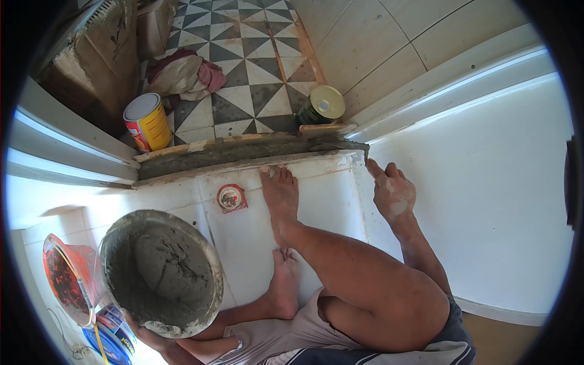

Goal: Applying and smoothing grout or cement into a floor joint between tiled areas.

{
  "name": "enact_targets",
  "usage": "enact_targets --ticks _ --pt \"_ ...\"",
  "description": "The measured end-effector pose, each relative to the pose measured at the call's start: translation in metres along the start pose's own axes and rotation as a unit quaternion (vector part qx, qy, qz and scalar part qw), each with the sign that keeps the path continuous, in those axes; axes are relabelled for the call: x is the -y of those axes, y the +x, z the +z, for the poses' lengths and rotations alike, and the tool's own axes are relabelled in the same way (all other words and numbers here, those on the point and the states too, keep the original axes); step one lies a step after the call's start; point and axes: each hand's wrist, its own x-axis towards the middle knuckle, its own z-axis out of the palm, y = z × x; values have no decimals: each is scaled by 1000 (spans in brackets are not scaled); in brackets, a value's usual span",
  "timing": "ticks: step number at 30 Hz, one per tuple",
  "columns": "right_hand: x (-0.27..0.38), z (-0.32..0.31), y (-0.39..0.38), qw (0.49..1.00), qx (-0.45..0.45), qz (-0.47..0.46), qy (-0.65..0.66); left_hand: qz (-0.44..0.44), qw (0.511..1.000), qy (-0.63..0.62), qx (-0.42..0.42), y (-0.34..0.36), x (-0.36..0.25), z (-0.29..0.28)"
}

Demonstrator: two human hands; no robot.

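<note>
My left hand (141,334) grips a bucket of wet grey cement (158,267) at its near side, with most fingers hidden behind it. My right hand (392,188) is closed on the handle of a cement-coated trowel (359,148), whose blade lies at the right end of a cement-filled threshold strip (225,159) between two boards. My bare feet (280,201) rest on white tiles (328,231), one close to that strip. A red tape measure (232,198) lies left of my forward foot.
Beyond the threshold, a yellow-red can (146,125), a green can (320,106), crumpled cloths (185,76) and cardboard boxes (91,67) stand or lie on patterned tiles (231,55). At left are a red cone-shaped container (67,274) and a blue bucket (112,347). A white wall (486,201) borders my right.
</note>
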Motion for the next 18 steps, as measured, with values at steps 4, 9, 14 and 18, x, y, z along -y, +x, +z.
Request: enact_targets --ticks 4,9,14,18 --pt "3 -4 3 1000 -4 3 -5 47 996 48 62 11 5 -33" --pt "8 -11 12 1000 18 0 2 37 998 32 45 17 2 -37" --pt "8 -18 18 999 34 -20 -9 54 997 55 21 20 1 -46" --pt "7 -15 20 999 16 -39 -23 54 989 39 134 26 2 -58"
